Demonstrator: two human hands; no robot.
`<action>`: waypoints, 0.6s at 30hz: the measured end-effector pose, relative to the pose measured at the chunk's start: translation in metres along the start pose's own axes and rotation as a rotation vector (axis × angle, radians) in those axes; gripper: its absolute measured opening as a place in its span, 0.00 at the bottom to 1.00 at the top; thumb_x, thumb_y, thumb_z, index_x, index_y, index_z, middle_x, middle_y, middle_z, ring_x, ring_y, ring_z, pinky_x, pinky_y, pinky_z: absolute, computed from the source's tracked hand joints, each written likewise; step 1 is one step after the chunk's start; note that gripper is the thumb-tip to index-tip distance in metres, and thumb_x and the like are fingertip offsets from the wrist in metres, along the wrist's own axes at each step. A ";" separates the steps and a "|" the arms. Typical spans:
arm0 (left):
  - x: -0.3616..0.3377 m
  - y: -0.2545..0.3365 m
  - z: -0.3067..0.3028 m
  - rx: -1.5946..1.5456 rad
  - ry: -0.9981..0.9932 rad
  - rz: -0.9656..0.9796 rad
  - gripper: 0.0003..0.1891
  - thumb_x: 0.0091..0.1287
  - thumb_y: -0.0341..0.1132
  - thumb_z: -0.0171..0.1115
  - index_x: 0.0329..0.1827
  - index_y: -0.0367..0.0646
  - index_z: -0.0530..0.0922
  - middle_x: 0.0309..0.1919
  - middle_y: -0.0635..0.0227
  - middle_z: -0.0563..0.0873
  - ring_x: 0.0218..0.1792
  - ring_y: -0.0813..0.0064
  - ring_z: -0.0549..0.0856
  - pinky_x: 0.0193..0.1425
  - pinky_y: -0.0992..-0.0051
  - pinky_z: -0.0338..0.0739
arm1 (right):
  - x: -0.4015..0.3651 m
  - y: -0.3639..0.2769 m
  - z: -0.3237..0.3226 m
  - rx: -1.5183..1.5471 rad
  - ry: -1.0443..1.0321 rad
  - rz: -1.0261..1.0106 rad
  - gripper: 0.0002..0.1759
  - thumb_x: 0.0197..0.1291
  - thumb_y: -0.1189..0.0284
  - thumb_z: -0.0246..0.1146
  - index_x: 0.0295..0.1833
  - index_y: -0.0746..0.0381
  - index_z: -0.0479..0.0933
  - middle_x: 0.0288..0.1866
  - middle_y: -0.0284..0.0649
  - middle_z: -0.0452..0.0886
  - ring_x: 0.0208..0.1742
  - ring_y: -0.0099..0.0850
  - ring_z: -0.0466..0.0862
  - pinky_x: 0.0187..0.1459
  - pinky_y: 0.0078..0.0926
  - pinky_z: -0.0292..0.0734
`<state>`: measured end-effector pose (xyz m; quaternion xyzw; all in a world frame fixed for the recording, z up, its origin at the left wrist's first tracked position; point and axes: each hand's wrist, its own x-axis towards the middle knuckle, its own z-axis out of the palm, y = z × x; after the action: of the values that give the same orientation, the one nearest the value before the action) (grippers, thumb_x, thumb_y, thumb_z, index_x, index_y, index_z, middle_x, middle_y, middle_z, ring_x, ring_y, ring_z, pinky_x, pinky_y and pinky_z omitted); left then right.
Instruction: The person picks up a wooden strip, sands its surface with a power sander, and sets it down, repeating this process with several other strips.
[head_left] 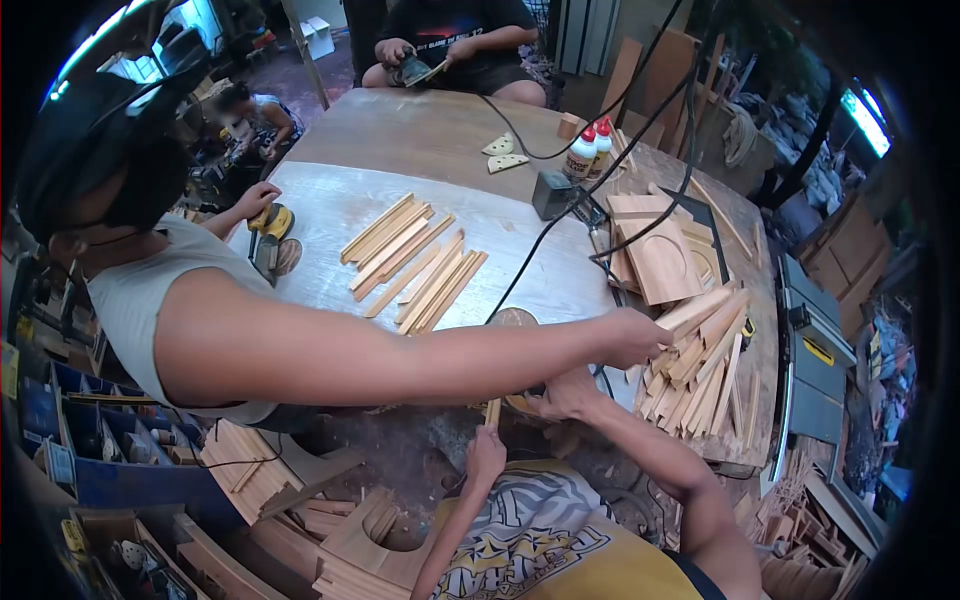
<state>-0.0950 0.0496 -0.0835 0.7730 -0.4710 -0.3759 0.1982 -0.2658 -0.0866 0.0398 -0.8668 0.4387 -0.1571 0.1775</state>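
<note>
My left hand (487, 455) is closed on a short wooden strip (492, 411) held upright below the table edge. Up at that edge, my right hand (566, 394) grips a dark power tool (515, 320) that is mostly hidden behind a co-worker's forearm; its round pad and black cable show above the arm. The co-worker's hand (637, 337) reaches across from the left and grasps a strip in the pile of wooden strips (700, 370) just right of my right hand.
Several wooden strips (415, 262) lie in rows mid-table. The co-worker's other hand rests on a yellow sander (270, 225). Boards with round cut-outs (660, 255), glue bottles (588, 150) and cables lie at the right. A person (450, 45) sits at the far end. Wood pieces (340, 540) are stacked below.
</note>
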 end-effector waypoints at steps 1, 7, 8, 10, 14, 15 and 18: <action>-0.001 0.000 -0.001 -0.007 0.004 0.000 0.19 0.81 0.44 0.45 0.50 0.35 0.76 0.36 0.33 0.85 0.44 0.29 0.83 0.50 0.38 0.75 | 0.003 -0.002 -0.003 -0.040 0.095 -0.079 0.36 0.44 0.57 0.72 0.61 0.57 0.79 0.55 0.53 0.83 0.55 0.52 0.83 0.57 0.49 0.78; -0.002 0.008 -0.009 0.000 -0.030 -0.042 0.20 0.81 0.45 0.44 0.51 0.35 0.77 0.40 0.33 0.85 0.48 0.30 0.83 0.52 0.39 0.75 | 0.017 -0.008 -0.013 0.010 -0.037 -0.046 0.29 0.54 0.57 0.69 0.59 0.59 0.81 0.56 0.49 0.84 0.56 0.48 0.83 0.57 0.47 0.77; -0.003 0.006 -0.007 0.001 -0.039 -0.056 0.20 0.81 0.45 0.44 0.51 0.35 0.77 0.40 0.33 0.85 0.48 0.30 0.83 0.52 0.39 0.75 | 0.015 -0.011 -0.013 0.061 -0.180 -0.021 0.30 0.56 0.55 0.68 0.62 0.59 0.79 0.60 0.49 0.83 0.59 0.48 0.82 0.59 0.47 0.77; 0.000 0.001 -0.004 -0.030 -0.026 0.000 0.21 0.81 0.45 0.44 0.52 0.33 0.75 0.39 0.30 0.85 0.46 0.27 0.83 0.54 0.36 0.74 | 0.009 -0.001 0.018 0.008 -0.037 -0.126 0.33 0.56 0.53 0.68 0.64 0.59 0.77 0.63 0.49 0.81 0.61 0.48 0.81 0.61 0.46 0.76; 0.000 -0.015 0.008 -0.047 0.035 0.063 0.22 0.82 0.45 0.44 0.55 0.32 0.75 0.39 0.29 0.85 0.47 0.27 0.83 0.55 0.37 0.73 | 0.019 0.001 0.006 0.015 0.090 -0.183 0.42 0.56 0.48 0.69 0.71 0.58 0.71 0.71 0.49 0.75 0.67 0.51 0.78 0.64 0.48 0.75; -0.001 -0.013 0.006 -0.048 0.038 0.064 0.22 0.82 0.45 0.44 0.55 0.32 0.75 0.39 0.29 0.85 0.47 0.27 0.83 0.55 0.37 0.73 | 0.024 -0.002 -0.008 0.107 0.038 -0.111 0.41 0.55 0.48 0.70 0.71 0.56 0.72 0.71 0.50 0.75 0.64 0.53 0.79 0.62 0.50 0.77; -0.003 -0.004 -0.004 -0.019 -0.047 -0.008 0.23 0.82 0.46 0.42 0.53 0.32 0.76 0.40 0.29 0.85 0.48 0.28 0.83 0.55 0.38 0.74 | 0.031 -0.011 -0.018 -0.023 -0.111 0.150 0.38 0.47 0.57 0.72 0.68 0.51 0.74 0.54 0.60 0.75 0.46 0.60 0.84 0.46 0.53 0.82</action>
<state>-0.0904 0.0542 -0.0818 0.7638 -0.4690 -0.3991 0.1930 -0.2477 -0.1089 0.0647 -0.8409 0.4936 -0.0903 0.2029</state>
